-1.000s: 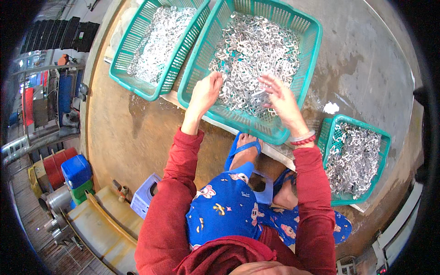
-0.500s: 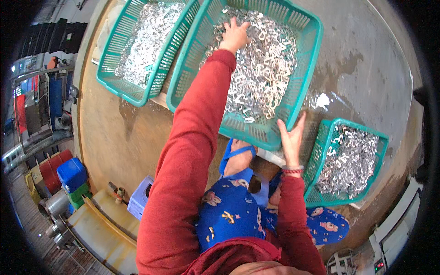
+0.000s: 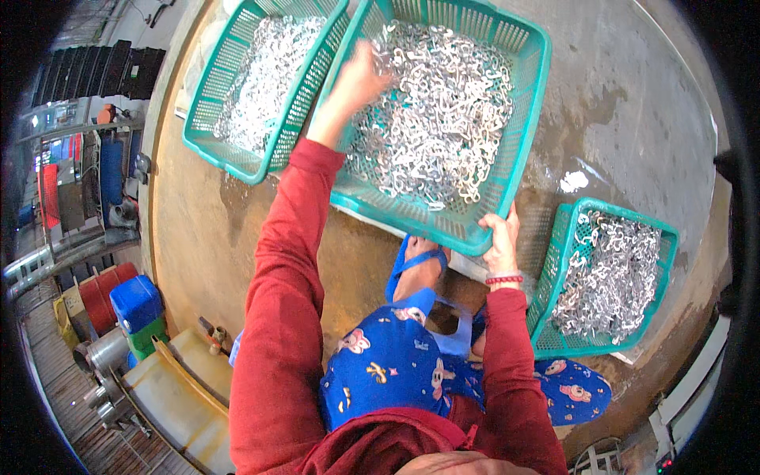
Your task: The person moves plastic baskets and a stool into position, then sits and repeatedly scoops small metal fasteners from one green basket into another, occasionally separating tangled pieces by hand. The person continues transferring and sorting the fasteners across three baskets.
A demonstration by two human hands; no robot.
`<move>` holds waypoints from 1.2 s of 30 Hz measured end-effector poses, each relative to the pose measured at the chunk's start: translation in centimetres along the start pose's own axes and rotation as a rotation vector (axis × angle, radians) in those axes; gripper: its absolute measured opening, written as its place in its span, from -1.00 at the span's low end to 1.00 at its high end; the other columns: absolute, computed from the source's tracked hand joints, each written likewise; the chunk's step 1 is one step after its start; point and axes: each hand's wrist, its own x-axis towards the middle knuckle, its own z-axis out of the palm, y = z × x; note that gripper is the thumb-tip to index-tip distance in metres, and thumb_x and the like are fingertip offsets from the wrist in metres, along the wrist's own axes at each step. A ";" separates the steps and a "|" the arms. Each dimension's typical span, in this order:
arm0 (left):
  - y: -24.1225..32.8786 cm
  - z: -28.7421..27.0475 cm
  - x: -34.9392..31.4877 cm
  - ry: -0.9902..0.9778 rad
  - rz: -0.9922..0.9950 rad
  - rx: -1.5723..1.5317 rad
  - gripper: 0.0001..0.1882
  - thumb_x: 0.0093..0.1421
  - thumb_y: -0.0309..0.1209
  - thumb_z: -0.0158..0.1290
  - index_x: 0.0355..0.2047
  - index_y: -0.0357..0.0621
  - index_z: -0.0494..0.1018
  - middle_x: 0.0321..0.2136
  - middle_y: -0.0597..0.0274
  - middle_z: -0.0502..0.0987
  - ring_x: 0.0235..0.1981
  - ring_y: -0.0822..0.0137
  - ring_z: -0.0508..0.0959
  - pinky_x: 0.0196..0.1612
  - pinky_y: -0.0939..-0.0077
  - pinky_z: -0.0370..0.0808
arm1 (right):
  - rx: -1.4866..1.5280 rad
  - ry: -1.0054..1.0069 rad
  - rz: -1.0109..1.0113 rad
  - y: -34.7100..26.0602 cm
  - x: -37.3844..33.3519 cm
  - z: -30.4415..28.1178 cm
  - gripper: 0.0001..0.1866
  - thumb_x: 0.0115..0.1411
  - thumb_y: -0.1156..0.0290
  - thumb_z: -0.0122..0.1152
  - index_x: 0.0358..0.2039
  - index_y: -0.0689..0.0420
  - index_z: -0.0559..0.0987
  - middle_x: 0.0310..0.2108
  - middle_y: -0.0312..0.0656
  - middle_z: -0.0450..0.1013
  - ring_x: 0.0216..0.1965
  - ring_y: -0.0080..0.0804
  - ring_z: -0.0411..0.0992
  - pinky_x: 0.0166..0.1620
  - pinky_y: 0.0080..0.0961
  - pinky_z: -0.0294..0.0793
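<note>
A large green plastic basket (image 3: pixel 532 119) stands in front of me, its bottom covered with many small silvery metal hooks or links (image 3: pixel 443 111) whose exact kind I cannot make out. My left hand (image 3: pixel 360 79) is over the left side of this basket, smeared by motion, so its fingers do not show clearly. At the near right corner, my right hand (image 3: pixel 502 244) grips the rim, thumb on top and fingers round the outer side.
A second green basket (image 3: pixel 207 119) with similar pieces stands at the left, close beside the large one. To the right is a smaller filled basket (image 3: pixel 546 293). Wet patches mark the floor (image 3: pixel 602 111). A yellowish container (image 3: pixel 178 396) and a blue can (image 3: pixel 136 304) are at lower left.
My left hand has moved left, away from the pieces at the basket's far side. My right hand has closed on the corner of the large basket, which has shifted slightly left.
</note>
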 end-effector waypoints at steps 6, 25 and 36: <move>5.8 9.3 -10.1 -0.386 0.246 0.601 -0.36 -0.07 -0.38 0.15 0.08 -0.07 0.25 0.13 -0.14 0.17 0.03 -0.39 0.26 -0.17 -0.19 0.48 | -0.037 0.047 -0.039 -1.9 -0.5 -1.0 -0.39 -0.22 0.64 -0.01 -0.01 0.22 0.38 -0.33 -0.27 0.44 -0.43 -0.52 0.40 -0.37 -0.64 0.44; 12.1 8.4 -8.0 -0.246 0.371 0.445 -0.61 -0.06 -0.43 0.22 -0.17 -0.06 0.43 -0.04 -0.01 0.35 0.03 -0.04 0.28 -0.07 0.22 0.37 | -0.996 0.234 -0.814 -5.3 -7.8 -7.1 -0.19 0.00 0.50 0.11 0.26 0.27 0.00 0.23 0.18 0.03 0.29 0.04 -0.05 0.30 -0.20 -0.07; 11.6 -0.4 -14.9 -0.164 0.232 0.470 -0.45 0.06 -0.39 0.15 0.09 0.05 0.31 0.20 -0.15 0.05 0.22 -0.11 0.07 0.22 0.10 0.09 | -2.244 -0.044 0.051 -8.6 -8.4 -31.0 0.49 -0.64 -0.12 0.55 0.31 -0.40 -0.22 0.37 -0.19 -0.36 0.35 0.05 -0.33 0.01 0.62 -0.12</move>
